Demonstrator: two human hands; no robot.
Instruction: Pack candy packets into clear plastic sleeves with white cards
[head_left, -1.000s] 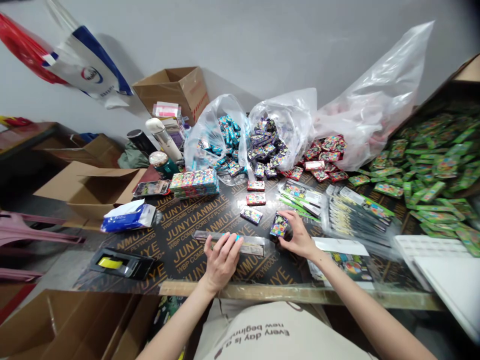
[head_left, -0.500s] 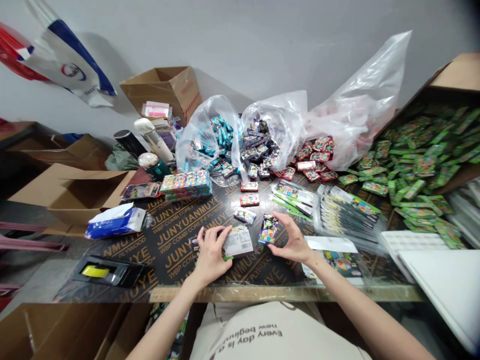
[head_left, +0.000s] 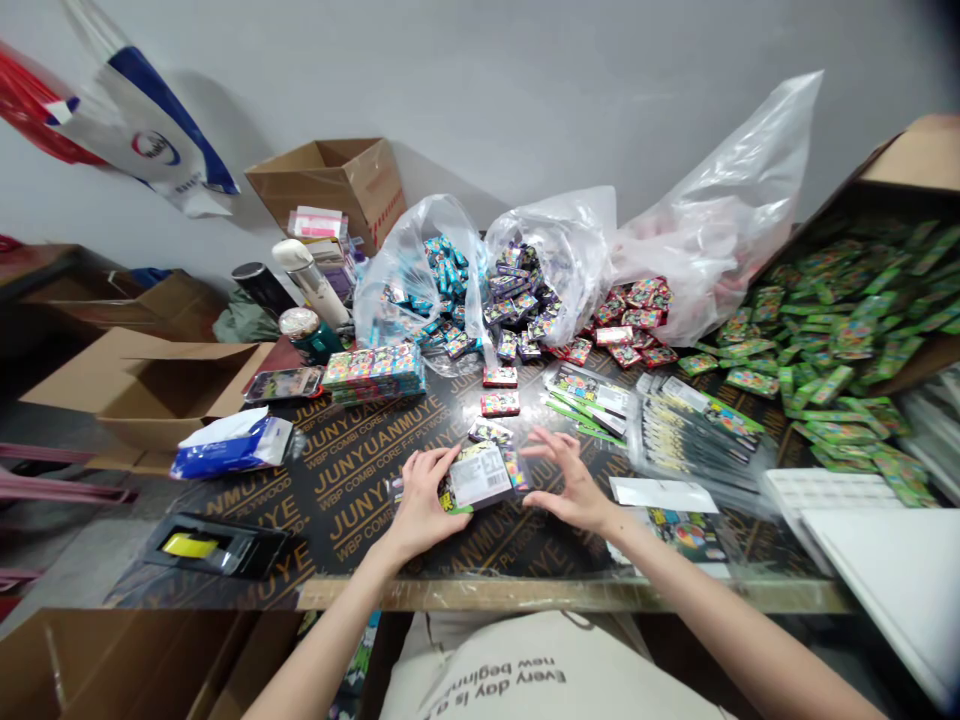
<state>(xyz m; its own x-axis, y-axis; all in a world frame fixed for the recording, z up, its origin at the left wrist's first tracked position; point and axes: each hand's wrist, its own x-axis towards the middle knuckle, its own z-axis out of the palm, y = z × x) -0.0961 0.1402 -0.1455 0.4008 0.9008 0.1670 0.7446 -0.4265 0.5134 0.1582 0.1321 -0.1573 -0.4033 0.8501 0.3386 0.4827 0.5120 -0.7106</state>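
My left hand (head_left: pixel 426 505) is closed on a flat dark package (head_left: pixel 481 477) with a white barcode label, its fingers at the left end. A small purple box (head_left: pixel 517 467) shows at the package's right end, partly hidden; I cannot tell whether it is inside or behind. Just right of it, my right hand (head_left: pixel 568 487) has its thumb and fingers spread, holding nothing. Beyond the package lie a small dark-and-white box (head_left: pixel 490 431) and two small red boxes, the nearer red box (head_left: pixel 500 403) and the farther red box (head_left: pixel 500 376), in a column.
Clear bags spill blue boxes (head_left: pixel 446 265), purple boxes (head_left: pixel 517 290) and red boxes (head_left: pixel 637 310). Green packs (head_left: pixel 840 330) pour from a carton at right. Flat sleeves (head_left: pixel 697 430) lie right of centre. A stack of boxes (head_left: pixel 375 372) and a blue wipes pack (head_left: pixel 232 445) are left.
The small purple box has moved left to the package's right end, and my right hand has let go of it. The package has shifted slightly right and tilted in my left hand.
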